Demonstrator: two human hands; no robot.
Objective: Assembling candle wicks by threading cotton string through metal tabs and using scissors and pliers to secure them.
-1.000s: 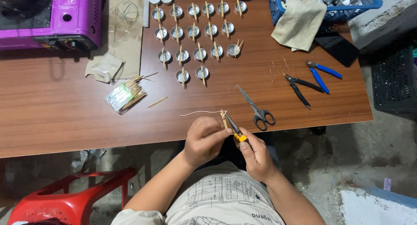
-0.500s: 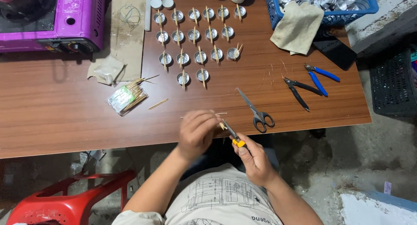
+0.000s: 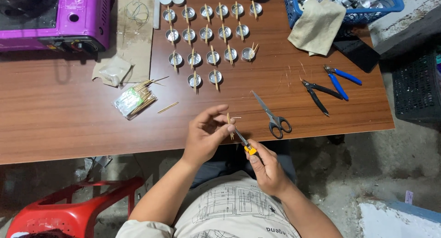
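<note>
The left hand (image 3: 207, 134) pinched a short wooden stick (image 3: 229, 124) between thumb and fingertips, holding it roughly upright over the near table edge (image 3: 92, 148), just beyond the person's lap. The right hand (image 3: 268, 170) was closed round a small yellow-handled cutter (image 3: 245, 143), its blade angled toward 11 o'clock and meeting the stick's lower part. A pale thread (image 3: 235, 118) seemed to trail from the stick toward 3 o'clock — too thin to confirm.

Judgement: the stick looked light, stiff and brittle, liable to snap or split under side pressure. A hold close to the cut, fingers kept clear of the blade, would suit it best.

At 2 o'clock from the left hand lay scissors (image 3: 272, 116); at 9 o'clock, a bundle of similar sticks (image 3: 136, 100). Rows of small metal cups (image 3: 211, 38) — most with a stick across — sat at 12 o'clock.
</note>
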